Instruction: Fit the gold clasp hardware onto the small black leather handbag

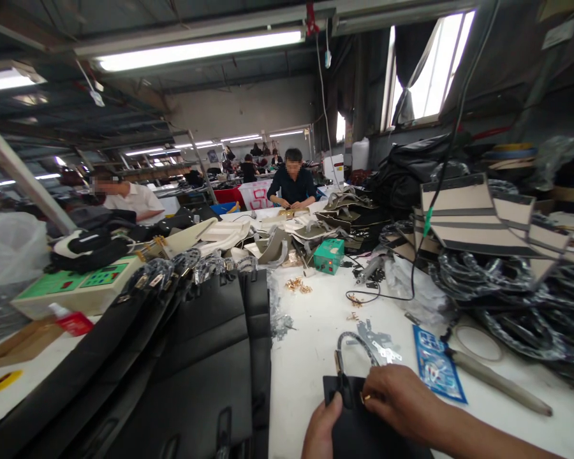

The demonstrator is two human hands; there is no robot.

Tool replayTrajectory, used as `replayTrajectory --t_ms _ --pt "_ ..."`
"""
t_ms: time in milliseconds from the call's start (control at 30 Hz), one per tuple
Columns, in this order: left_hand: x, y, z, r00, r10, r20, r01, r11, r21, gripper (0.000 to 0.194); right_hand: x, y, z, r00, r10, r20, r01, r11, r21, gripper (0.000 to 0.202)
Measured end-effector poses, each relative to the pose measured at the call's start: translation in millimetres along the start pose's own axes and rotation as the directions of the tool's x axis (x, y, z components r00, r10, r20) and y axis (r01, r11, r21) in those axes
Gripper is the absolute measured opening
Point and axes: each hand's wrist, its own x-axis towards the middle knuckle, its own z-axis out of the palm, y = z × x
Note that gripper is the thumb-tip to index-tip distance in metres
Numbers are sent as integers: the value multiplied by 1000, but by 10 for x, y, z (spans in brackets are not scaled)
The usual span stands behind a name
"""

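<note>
- At the bottom centre of the frame, a black leather piece (363, 424) lies flat on the white table (310, 344), its wrapped handle loop (356, 344) arching toward the top of the frame.
- The right hand (399, 401) sits over its upper right corner, fingers curled and pinching a small gold fitting (365, 398).
- The left hand (323, 430) presses the left edge, thumb on top.
- Both hands touch the piece; the right is nearer the handle.

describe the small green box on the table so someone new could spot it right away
Start at the long white table and look to its middle, beyond the black bags stacked on the left. The small green box sits there beside scattered gold fittings. It is the only teal-green cube, unlike the flat cream panel with green patches far left.
</note>
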Motion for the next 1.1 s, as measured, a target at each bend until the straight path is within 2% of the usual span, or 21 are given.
replayTrajectory --t_ms 133,233,467,600,700,833,967,1033,1100 --pt "-17 -20 -24 1000 26 -9 -26 1000 2 62 -52 3 -3 998 -47 -46 47 999 8 14" --pt "-37 -20 -20 1000 14 -4 -14 1000 -14 59 -65 17 30 996 -40 -73 38 999 -36 16" --pt "-46 12 42 999 8 34 -8 1000 -10 57 -24 55 113 999 17 -48 -19 999 -41 15" --pt "-50 19 39 997 22 68 -24 1000 19 58 -19 36 62 999 26 -44 -27 999 -24 14" --pt "-75 28 32 996 55 65 -61 994 92 54 -22 -31 -33 996 4 -87 -4 1000 -7 13" --pt "-139 53 82 993 100 69 -112 974 194 51 32 -186 -89 984 -31 -173 39 998 43 31" --pt "-213 100 136 993 120 16 -119 945 303 50 132 -273 -28 978 11 -210 12 994 109 50" --pt "-244 132 144 988 155 17 -150 912 382 46 165 -259 5 977 -14 -213 37 994 107 48" --pt "-263 163 151 984 179 14 -167 880 446 42 176 -224 21 978 -91 -189 108 991 79 43"
